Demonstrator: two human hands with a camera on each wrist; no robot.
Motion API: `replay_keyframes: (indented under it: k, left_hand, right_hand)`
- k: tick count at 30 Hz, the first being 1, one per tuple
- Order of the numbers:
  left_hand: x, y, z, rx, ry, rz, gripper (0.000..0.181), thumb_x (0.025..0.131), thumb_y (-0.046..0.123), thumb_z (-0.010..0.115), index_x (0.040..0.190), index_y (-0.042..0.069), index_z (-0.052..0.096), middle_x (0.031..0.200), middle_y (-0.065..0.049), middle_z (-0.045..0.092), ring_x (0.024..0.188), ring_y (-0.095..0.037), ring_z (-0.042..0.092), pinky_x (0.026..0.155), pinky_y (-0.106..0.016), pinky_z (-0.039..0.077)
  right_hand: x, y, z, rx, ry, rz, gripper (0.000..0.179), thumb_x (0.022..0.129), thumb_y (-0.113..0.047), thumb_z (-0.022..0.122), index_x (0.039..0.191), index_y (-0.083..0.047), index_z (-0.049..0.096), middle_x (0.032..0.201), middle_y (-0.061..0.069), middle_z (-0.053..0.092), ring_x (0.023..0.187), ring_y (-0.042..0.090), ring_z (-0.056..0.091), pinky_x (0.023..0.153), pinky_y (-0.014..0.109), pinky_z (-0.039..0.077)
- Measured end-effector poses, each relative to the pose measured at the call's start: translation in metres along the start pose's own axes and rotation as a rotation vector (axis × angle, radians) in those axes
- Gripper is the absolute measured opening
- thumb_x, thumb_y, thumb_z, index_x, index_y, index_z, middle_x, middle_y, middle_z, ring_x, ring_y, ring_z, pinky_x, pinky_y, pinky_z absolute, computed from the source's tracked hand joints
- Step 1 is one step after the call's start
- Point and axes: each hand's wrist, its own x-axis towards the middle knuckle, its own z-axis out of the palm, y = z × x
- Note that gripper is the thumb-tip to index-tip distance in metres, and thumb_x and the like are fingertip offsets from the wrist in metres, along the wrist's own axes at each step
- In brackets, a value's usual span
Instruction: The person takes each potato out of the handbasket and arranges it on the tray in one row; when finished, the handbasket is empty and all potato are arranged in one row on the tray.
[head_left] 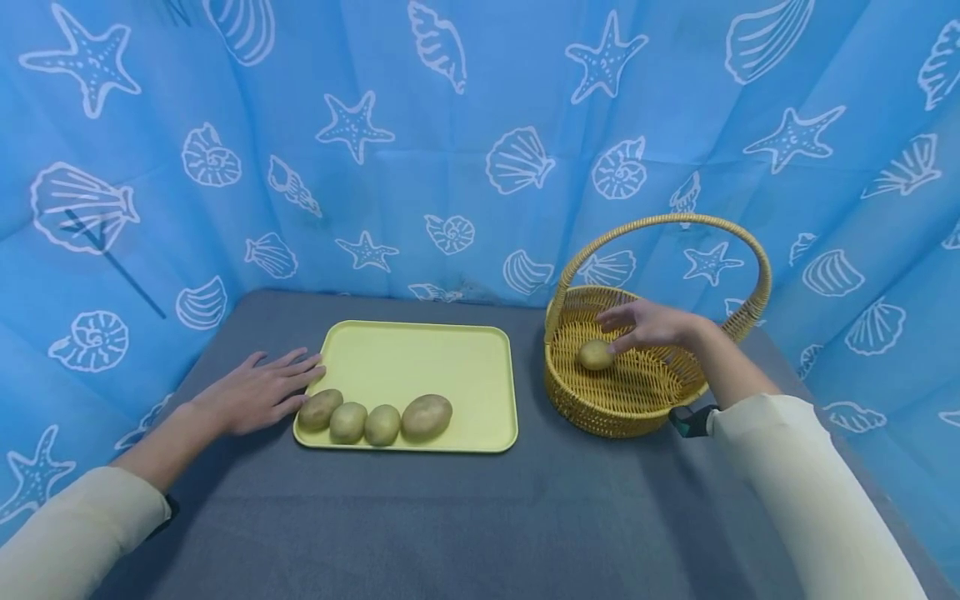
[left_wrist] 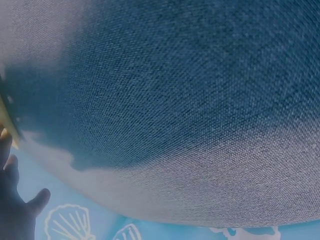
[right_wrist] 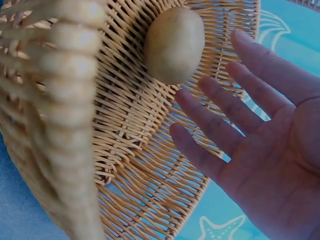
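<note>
Inside the wicker basket [head_left: 600, 425] on the right lies one potato [head_left: 596, 355], against its left side. My right hand [head_left: 648, 325] reaches in under the handle, its fingers spread beside that potato. In the right wrist view the right hand [right_wrist: 265, 130] shows its bare palm, with the potato [right_wrist: 175, 45] just past the fingertips. My left hand [head_left: 258, 392] lies flat with fingers extended at the left edge of the yellow tray [head_left: 420, 354], close to the leftmost potato [head_left: 320, 409]. Several potatoes sit in a row along the tray's near edge, the largest potato [head_left: 427, 417] at the right end.
The basket's tall arched handle [head_left: 667, 219] rises over the right hand. Tray and basket stand apart on a grey cloth-covered table [head_left: 420, 517]. Behind and beside the table hangs a blue curtain [head_left: 465, 108] with white shells and starfish.
</note>
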Motion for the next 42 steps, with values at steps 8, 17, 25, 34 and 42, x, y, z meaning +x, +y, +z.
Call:
replay_keyframes:
  k: [8, 17, 25, 34, 42]
  left_hand:
    - [0.000, 0.000, 0.000, 0.021, 0.014, 0.020, 0.051, 0.106, 0.037, 0.048, 0.150, 0.010, 0.048, 0.155, -0.013, 0.041, 0.144, -0.039, 0.032, 0.106, -0.070, 0.028]
    - [0.002, -0.003, 0.000, 0.025, 0.010, 0.015, 0.052, 0.105, 0.038, 0.048, 0.150, 0.011, 0.048, 0.156, -0.013, 0.040, 0.144, -0.040, 0.032, 0.105, -0.071, 0.028]
    - [0.001, -0.003, 0.000, 0.011, 0.003, 0.005, 0.052, 0.106, 0.038, 0.048, 0.150, 0.010, 0.047, 0.156, -0.014, 0.040, 0.144, -0.041, 0.031, 0.106, -0.071, 0.027]
    - [0.001, -0.001, 0.000, 0.007, -0.005, -0.004, 0.052, 0.106, 0.038, 0.047, 0.150, 0.011, 0.047, 0.156, -0.013, 0.039, 0.144, -0.040, 0.031, 0.106, -0.071, 0.027]
    - [0.002, -0.001, -0.001, 0.001, 0.003, -0.001, 0.053, 0.106, 0.040, 0.047, 0.150, 0.010, 0.047, 0.156, -0.013, 0.040, 0.144, -0.041, 0.032, 0.105, -0.071, 0.027]
  right_hand:
    - [0.008, 0.002, 0.005, 0.113, -0.136, 0.153, 0.073, 0.094, -0.015, 0.069, 0.153, 0.003, 0.030, 0.151, 0.038, 0.027, 0.135, 0.051, 0.038, 0.102, 0.056, 0.045]
    - [0.016, -0.001, 0.005, 0.161, -0.165, 0.209, 0.065, 0.094, 0.005, 0.058, 0.153, 0.004, 0.030, 0.146, 0.041, 0.030, 0.131, 0.049, 0.042, 0.101, 0.051, 0.048]
    - [0.023, -0.013, 0.004, 0.122, -0.178, 0.245, 0.063, 0.093, 0.006, 0.058, 0.151, 0.006, 0.034, 0.142, 0.036, 0.032, 0.123, 0.042, 0.051, 0.101, 0.050, 0.048]
    - [0.029, -0.018, 0.007, 0.056, -0.179, 0.241, 0.058, 0.094, 0.007, 0.058, 0.149, 0.008, 0.037, 0.144, 0.036, 0.025, 0.115, 0.039, 0.057, 0.098, 0.047, 0.051]
    - [0.027, -0.019, 0.006, -0.209, -0.154, 0.050, 0.057, 0.088, 0.000, 0.069, 0.141, 0.008, 0.049, 0.133, 0.036, 0.045, 0.113, 0.044, 0.056, 0.089, 0.044, 0.054]
